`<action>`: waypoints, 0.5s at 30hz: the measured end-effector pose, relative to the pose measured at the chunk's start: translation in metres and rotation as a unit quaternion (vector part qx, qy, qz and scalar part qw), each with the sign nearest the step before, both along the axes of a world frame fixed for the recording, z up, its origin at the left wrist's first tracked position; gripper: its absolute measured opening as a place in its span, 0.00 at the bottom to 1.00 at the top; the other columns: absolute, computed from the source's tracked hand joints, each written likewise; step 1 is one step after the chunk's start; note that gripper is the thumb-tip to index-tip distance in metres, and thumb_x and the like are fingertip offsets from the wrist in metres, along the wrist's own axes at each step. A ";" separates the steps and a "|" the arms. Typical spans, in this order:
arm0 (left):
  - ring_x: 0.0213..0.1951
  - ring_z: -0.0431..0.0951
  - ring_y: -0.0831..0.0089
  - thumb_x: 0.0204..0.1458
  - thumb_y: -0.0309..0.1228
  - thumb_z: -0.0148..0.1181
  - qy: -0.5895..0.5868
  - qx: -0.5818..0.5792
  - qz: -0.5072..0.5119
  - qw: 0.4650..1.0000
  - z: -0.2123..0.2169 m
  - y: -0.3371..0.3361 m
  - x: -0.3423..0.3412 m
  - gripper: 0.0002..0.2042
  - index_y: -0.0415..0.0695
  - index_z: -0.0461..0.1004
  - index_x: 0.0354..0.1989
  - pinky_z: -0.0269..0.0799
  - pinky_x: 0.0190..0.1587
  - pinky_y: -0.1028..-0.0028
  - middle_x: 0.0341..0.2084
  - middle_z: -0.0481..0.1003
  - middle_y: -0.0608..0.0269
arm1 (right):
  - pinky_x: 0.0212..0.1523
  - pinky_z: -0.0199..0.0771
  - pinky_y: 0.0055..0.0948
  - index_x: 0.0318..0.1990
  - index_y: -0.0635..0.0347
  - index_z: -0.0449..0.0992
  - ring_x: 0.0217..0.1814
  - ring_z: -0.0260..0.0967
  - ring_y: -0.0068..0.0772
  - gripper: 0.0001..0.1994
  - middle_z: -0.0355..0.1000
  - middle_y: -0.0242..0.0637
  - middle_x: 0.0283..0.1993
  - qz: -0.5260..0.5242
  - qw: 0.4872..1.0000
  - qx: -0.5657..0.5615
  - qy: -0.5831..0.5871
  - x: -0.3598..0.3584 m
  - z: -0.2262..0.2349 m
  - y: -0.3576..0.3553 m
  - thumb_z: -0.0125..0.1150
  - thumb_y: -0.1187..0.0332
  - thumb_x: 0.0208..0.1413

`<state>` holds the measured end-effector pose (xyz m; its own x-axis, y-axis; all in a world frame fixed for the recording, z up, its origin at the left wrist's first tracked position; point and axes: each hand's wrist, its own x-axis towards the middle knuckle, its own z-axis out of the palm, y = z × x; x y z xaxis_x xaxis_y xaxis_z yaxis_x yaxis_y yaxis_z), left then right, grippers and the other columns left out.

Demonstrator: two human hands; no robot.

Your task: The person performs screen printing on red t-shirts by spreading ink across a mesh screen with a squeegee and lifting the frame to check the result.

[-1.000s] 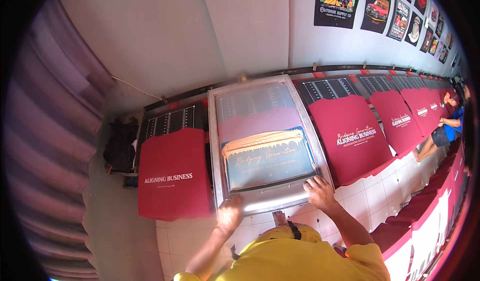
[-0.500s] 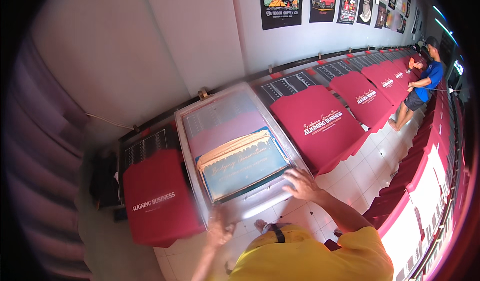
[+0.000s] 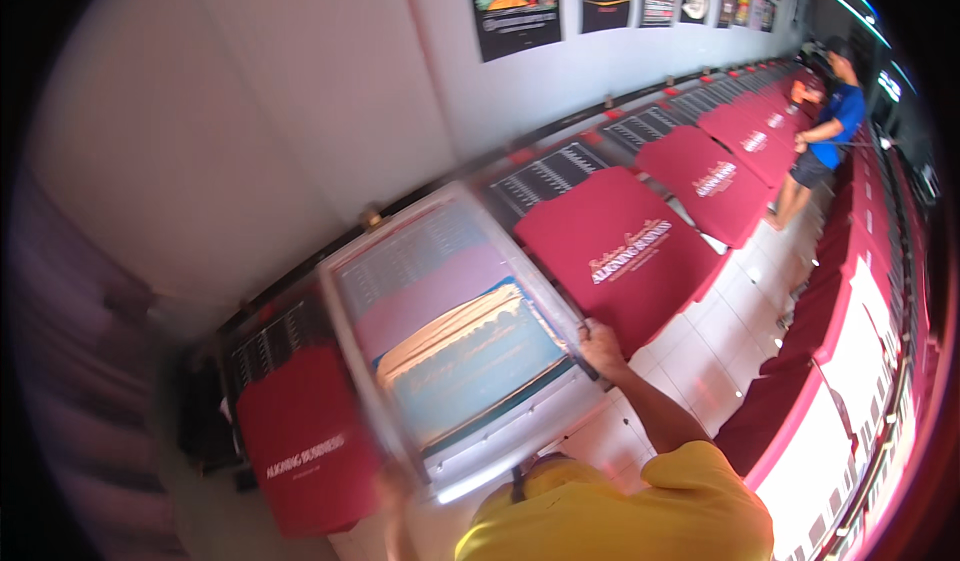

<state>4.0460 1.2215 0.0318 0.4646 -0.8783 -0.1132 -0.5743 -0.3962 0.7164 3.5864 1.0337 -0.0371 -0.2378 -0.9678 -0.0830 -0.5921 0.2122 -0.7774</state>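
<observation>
A screen printing frame point(image 3: 540, 291) lies at a slant over a board and shirt on the long bench. Its mesh carries a blue stencil area point(image 3: 470, 376) with a band of cream ink point(image 3: 450, 333) along the far side. My right hand point(image 3: 601, 349) is closed round the frame's right edge, near its front corner. By the left edge, close to the front corner, my left hand point(image 3: 393, 496) is smeared by motion, and its fingers cannot be made out. A maroon shirt point(image 3: 305, 441) with white lettering lies to the left, another maroon shirt point(image 3: 625, 246) to the right.
More maroon shirts point(image 3: 705, 186) on dark boards run off to the far right. A co-worker in a blue shirt point(image 3: 843, 113) stands beside that row. A second row of maroon shirts point(image 3: 785, 386) lines the right side, across a tiled floor point(image 3: 690, 351). Printed samples hang on the wall.
My right hand has moved from above the frame's front edge to its right edge and closed there. My left hand has shifted down and left. The whole view has tilted slightly.
</observation>
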 end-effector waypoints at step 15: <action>0.32 0.67 0.77 0.59 0.37 0.54 0.138 -0.098 0.116 0.979 0.033 0.005 -0.016 0.17 0.31 0.77 0.42 0.66 0.35 0.73 0.27 0.73 0.67 | 0.49 0.74 0.43 0.46 0.66 0.80 0.47 0.77 0.54 0.18 0.78 0.55 0.42 -0.012 0.999 0.002 -0.044 -0.010 -0.020 0.003 0.51 0.60 0.63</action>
